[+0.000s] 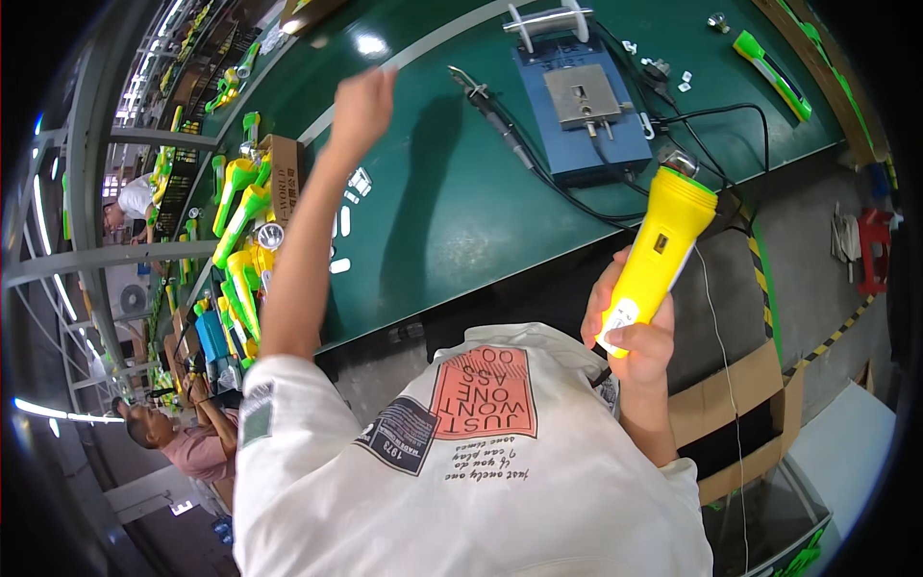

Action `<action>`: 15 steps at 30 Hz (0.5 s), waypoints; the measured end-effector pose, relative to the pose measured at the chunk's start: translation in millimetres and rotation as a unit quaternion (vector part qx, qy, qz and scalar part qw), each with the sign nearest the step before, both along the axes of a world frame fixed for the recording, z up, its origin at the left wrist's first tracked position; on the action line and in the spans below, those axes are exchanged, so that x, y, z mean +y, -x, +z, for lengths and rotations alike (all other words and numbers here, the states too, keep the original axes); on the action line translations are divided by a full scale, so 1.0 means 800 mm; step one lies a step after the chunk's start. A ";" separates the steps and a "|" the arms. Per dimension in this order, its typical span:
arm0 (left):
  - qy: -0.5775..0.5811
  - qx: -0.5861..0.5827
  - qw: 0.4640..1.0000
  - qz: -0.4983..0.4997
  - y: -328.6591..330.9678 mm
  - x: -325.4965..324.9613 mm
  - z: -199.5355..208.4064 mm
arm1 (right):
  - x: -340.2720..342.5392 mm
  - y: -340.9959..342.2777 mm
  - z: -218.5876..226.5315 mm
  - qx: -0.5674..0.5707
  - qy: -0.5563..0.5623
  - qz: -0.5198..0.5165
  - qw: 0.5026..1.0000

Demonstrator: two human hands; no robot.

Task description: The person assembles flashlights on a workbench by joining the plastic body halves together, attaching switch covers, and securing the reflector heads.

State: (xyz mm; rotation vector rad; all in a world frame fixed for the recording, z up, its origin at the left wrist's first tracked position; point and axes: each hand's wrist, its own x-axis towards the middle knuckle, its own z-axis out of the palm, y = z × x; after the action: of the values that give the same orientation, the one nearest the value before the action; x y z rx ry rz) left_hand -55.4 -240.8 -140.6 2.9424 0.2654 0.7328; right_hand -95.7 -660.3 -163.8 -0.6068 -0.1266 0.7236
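Note:
In my right hand [635,332] is a yellow flashlight [656,240], its fingers wrapped round the lower end. The flashlight's wide head, with a green rim, tilts up toward the bench. A clear and silvery lamp part [679,162] shows at its head end; whether it is seated there I cannot tell. My left hand [363,113] is raised over the green bench [452,221], fingers closed together and slightly blurred. What it holds, if anything, is hidden. To its right lies a soldering iron [495,117] with a black cable.
A blue device [586,106] with a metal plate stands at the back. Several yellow-green flashlights [240,212] crowd beside a cardboard box [283,178] at left. Small white pieces [345,221] lie near my left forearm. Another flashlight [772,75] lies far right. Open carton [735,385] at right.

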 end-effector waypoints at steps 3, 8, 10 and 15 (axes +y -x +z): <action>0.015 0.040 0.996 0.072 0.069 -0.010 -0.057 | 0.023 0.010 0.004 0.015 0.012 0.033 0.999; 0.002 0.024 0.996 0.082 0.090 -0.023 -0.076 | 0.046 0.025 0.013 -0.021 0.037 0.075 0.996; 0.004 -0.003 0.995 0.097 0.094 -0.022 -0.073 | 0.056 0.029 0.014 -0.016 0.051 0.096 0.994; 0.072 -0.019 0.983 0.169 0.099 -0.018 -0.066 | 0.078 0.041 0.017 0.021 0.064 0.130 0.989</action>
State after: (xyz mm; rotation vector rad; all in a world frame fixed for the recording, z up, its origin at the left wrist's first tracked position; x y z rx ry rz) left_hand -134.5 -255.3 -193.5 2.7718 0.7934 0.7670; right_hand -128.3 -598.3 -150.4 -0.7053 -0.1227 1.0031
